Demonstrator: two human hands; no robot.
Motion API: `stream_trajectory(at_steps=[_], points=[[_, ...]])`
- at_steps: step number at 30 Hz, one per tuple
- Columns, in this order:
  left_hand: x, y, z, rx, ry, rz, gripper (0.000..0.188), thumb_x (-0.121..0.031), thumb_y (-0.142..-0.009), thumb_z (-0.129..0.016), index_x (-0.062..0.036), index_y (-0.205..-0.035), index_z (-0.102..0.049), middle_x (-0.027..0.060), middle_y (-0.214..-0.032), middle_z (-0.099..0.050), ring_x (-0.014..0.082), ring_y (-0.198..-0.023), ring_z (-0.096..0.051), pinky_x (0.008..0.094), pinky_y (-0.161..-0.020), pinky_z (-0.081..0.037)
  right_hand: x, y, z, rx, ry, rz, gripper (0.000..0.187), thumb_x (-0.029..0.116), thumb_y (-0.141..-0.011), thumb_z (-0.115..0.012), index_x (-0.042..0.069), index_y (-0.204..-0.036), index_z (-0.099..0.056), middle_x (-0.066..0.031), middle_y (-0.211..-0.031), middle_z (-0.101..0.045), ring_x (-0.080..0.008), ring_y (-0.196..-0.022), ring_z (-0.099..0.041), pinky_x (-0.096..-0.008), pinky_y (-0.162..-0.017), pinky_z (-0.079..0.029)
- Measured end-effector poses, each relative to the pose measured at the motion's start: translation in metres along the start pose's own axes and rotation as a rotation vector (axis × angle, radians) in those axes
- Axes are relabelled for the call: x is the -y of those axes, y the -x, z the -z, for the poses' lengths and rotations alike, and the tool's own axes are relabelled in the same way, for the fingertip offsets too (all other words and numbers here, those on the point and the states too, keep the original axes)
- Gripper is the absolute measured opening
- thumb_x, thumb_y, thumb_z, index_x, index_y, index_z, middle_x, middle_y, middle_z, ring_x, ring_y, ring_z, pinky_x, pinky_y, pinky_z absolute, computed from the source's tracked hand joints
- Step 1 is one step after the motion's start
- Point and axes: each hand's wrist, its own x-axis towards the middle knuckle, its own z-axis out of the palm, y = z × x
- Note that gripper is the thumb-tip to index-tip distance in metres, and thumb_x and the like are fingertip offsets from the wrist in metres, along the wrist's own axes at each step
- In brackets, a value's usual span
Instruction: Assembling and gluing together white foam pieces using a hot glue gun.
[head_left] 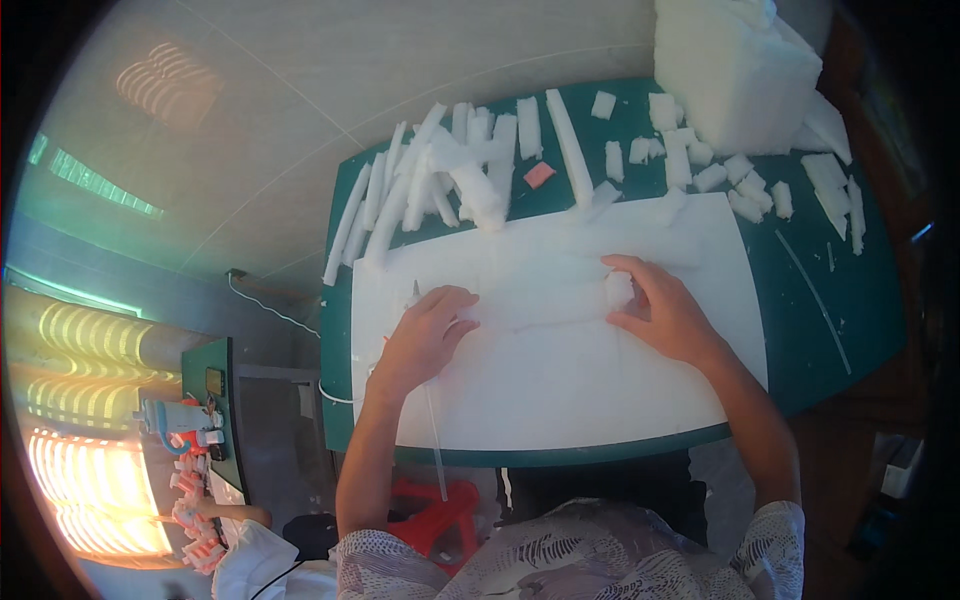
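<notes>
A small white foam block (pixel 620 290) stands between the thumb and fingers of my right hand (pixel 658 308), which is closed on it above the white board (pixel 560 400). On the board's left part is my left hand (pixel 430 325), its fingers curled together. A dark pointed tip (pixel 416 288) sticks out beside its knuckles, and a bit of red shows by the wrist. What the left fingers hold is hidden. A flat white foam sheet (pixel 570 305) seems to lie between my hands, but its edges blend into the board.
Long foam strips (pixel 385 215) and a pink piece (pixel 540 176) lie along the far side of the green table (pixel 820 330). Small foam chunks (pixel 710 178) and a large foam block (pixel 735 80) occupy the far right. A red stool (pixel 435 520) stands below. Another person's arm (pixel 235 512) shows lower left.
</notes>
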Motion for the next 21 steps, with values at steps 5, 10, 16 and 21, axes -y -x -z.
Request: stream_trajectory(at_steps=[5,10,16,21], points=[[-0.012,0.004,0.004,-0.004,-0.019,0.073,0.032,-0.008,-0.083,-0.072,-0.0024,-0.113,-0.062,0.0121,-0.115,-0.063,0.0313,-0.104,-0.063,0.0363,-0.089,-0.052,-0.003,-0.001,-0.002,-0.010,0.000,0.024,0.062,0.011,-0.080,-0.076,0.013,-0.135,-0.049,-0.0144,-0.122,-0.059,-0.0300,-0.105,-0.057,-0.0378,-0.095,-0.047],[-0.022,0.010,0.016,-0.039,-0.096,-0.061,0.042,-0.014,-0.083,-0.073,-0.0061,-0.122,-0.061,0.0120,-0.132,-0.055,0.0329,-0.119,-0.054,0.0405,-0.103,-0.044,-0.005,0.000,-0.002,-0.040,0.004,0.081,0.062,0.012,-0.079,-0.076,0.013,-0.135,-0.049,-0.0141,-0.116,-0.060,-0.0297,-0.103,-0.057,-0.0380,-0.093,-0.047],[-0.019,0.024,0.018,-0.189,0.191,0.064,0.063,-0.008,-0.076,-0.080,-0.0080,-0.133,-0.053,0.0116,-0.138,-0.051,0.0278,-0.121,-0.054,0.0397,-0.097,-0.050,-0.003,-0.002,0.001,-0.005,-0.057,-0.030,0.061,0.012,-0.080,-0.076,0.012,-0.135,-0.048,-0.0140,-0.105,-0.060,-0.0280,-0.095,-0.059,-0.0352,-0.086,-0.050],[-0.010,0.025,0.002,-0.210,0.431,0.249,0.058,0.000,-0.081,-0.074,-0.0044,-0.134,-0.052,0.0133,-0.126,-0.057,0.0200,-0.104,-0.060,0.0307,-0.084,-0.055,-0.010,-0.003,0.000,-0.062,-0.156,-0.019,0.062,0.010,-0.079,-0.078,0.012,-0.133,-0.050,-0.0129,-0.103,-0.061,-0.0245,-0.090,-0.060,-0.0321,-0.081,-0.052]])
